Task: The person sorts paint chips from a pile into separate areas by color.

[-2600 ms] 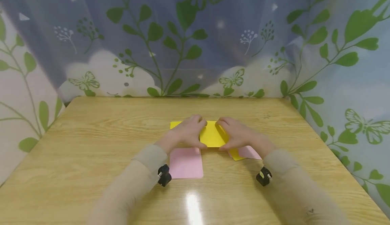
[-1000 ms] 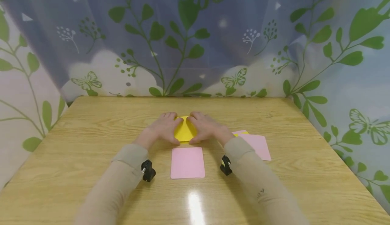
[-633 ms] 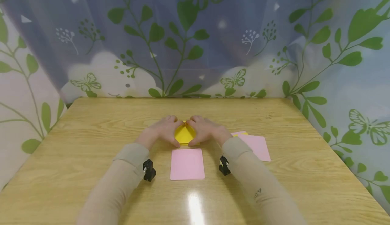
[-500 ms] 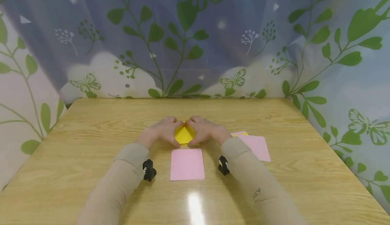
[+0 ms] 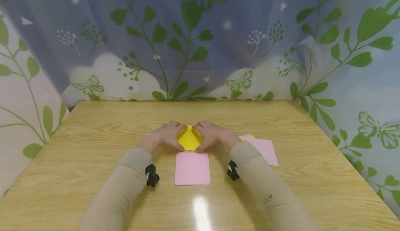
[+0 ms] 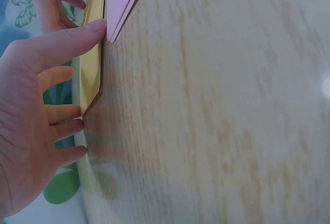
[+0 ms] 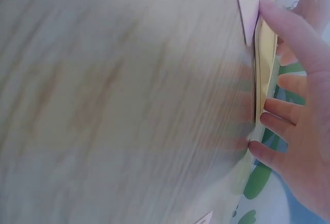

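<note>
A small stack of yellow cards [image 5: 189, 139] lies on the wooden table, bowed slightly between the two hands. My left hand [image 5: 167, 135] grips its left side, thumb at the near edge and fingers round the far side. Mirroring that, my right hand [image 5: 210, 135] holds the right side. In the left wrist view, the left thumb [image 6: 77, 41] lies along the near edge of the yellow cards [image 6: 92, 64]. The right wrist view has several layered edges of the yellow cards [image 7: 265, 48] beside the right fingers. Square pink cards [image 5: 192, 169] lie just in front of the stack.
Right of the right wrist, loose pink cards [image 5: 265, 150] overlap, with a bit of yellow card [image 5: 248, 137] showing between them. A leaf-patterned curtain [image 5: 200, 50] hangs behind the table [image 5: 93, 126] and along its sides. Each sleeve carries a black wrist camera [image 5: 152, 175].
Both hands have moved left with the yellow cards, away from the loose cards at the right. Since half a second ago they have spread slightly apart, and the yellow stack has come nearer the pink cards.
</note>
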Demonstrator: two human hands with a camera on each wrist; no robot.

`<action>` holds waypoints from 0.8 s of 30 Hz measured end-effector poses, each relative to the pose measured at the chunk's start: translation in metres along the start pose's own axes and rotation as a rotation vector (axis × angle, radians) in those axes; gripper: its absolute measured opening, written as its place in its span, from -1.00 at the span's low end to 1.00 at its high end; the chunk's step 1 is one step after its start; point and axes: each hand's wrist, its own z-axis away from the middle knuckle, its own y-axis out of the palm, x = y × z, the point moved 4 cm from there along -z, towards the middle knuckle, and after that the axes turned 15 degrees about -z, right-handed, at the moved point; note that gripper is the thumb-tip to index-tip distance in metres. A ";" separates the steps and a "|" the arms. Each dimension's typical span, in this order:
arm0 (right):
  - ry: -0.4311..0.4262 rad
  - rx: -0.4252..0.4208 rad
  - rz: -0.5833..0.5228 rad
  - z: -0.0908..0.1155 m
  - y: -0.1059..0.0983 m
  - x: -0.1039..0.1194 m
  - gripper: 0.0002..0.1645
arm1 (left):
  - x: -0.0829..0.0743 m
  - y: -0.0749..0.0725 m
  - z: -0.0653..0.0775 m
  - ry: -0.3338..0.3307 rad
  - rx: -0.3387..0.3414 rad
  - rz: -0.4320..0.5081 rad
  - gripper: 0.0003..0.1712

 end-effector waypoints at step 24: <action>0.007 -0.018 0.002 -0.005 -0.001 -0.001 -0.05 | -0.003 0.002 0.004 -0.057 0.013 0.009 -0.06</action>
